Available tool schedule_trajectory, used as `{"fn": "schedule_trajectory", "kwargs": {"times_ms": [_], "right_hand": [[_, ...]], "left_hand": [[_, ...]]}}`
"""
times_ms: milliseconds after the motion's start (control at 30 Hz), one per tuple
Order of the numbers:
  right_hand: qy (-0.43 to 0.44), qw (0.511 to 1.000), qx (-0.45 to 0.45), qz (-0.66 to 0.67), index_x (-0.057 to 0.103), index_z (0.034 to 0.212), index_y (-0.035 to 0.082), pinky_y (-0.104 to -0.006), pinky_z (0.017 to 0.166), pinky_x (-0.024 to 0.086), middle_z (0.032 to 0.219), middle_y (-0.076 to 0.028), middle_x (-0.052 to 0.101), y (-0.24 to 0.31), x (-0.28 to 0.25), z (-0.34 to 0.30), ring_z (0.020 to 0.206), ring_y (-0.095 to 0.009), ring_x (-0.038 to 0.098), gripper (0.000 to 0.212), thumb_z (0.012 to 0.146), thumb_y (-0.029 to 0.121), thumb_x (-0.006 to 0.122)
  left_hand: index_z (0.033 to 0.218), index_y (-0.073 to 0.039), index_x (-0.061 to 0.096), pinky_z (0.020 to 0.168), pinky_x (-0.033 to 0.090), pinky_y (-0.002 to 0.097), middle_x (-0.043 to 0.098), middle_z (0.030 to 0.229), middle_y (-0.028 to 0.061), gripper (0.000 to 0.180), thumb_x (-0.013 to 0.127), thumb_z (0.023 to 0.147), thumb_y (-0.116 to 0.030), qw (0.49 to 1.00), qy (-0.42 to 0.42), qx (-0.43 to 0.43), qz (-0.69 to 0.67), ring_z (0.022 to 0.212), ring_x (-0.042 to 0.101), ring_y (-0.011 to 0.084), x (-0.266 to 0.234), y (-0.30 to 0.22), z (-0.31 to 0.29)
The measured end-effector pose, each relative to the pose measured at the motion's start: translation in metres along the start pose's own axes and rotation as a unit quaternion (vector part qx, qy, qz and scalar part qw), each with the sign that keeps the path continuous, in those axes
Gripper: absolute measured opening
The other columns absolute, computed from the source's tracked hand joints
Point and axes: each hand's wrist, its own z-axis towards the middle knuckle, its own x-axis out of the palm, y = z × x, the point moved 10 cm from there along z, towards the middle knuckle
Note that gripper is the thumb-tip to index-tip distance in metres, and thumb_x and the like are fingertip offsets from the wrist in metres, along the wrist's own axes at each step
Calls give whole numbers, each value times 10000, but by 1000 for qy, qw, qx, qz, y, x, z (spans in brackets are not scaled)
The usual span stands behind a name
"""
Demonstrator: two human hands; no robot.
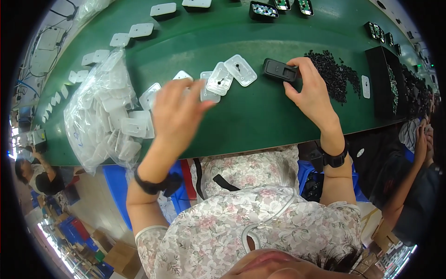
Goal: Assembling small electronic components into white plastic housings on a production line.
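Note:
My right hand [310, 90] grips the end of a black plastic casing [278, 69], thumb on the near side and fingers on the far side. The casing has a rectangular recess on its upper face. Blurred by motion, my left hand [179, 114] hovers over white plastic covers with its thumb and fingers apart, and I see nothing in it. Just right of it, a white cover [219, 79] overlaps another beneath it, and a third white cover [240, 70] with a dark keyhole-shaped mark touches them. One more cover [149, 96] is partly behind my left hand.
A clear bag [100, 111] of white covers lies at left. Small black parts [332, 72] are heaped right of my right hand, near a black bin [383, 83] holding green pieces. Black casings with circuit boards [264, 10] stand at the far edge. People sit at both sides.

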Motion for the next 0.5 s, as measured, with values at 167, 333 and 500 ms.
{"fn": "schedule_trajectory", "kwargs": {"times_ms": [167, 333, 500], "right_hand": [[-19, 997, -31, -63, 540, 1173, 57, -347, 785, 495, 1004, -104, 564, 16, -2, -4, 895, -276, 596, 451, 743, 22, 670], [-29, 994, 48, 90, 547, 1212, 74, -310, 783, 499, 989, -94, 569, -14, -5, -16, 870, -233, 597, 490, 740, 27, 670], [-24, 977, 157, 145, 573, 1178, 55, -323, 812, 502, 984, -108, 579, -37, -11, -21, 899, -251, 599, 429, 761, 55, 675]], "left_hand": [[1057, -44, 605, 771, 428, 393, 559, 930, 88, 544, 757, 705, -430, 999, 38, -13, 21, 905, 517, 265, 68, -48, 49], [1120, -45, 576, 798, 414, 384, 553, 975, 92, 623, 765, 681, -445, 996, 42, 42, 72, 941, 510, 264, 95, -55, 47], [1150, -47, 557, 799, 415, 383, 544, 974, 93, 636, 754, 699, -449, 997, 7, 74, 22, 949, 515, 269, 96, -67, 57]]}}
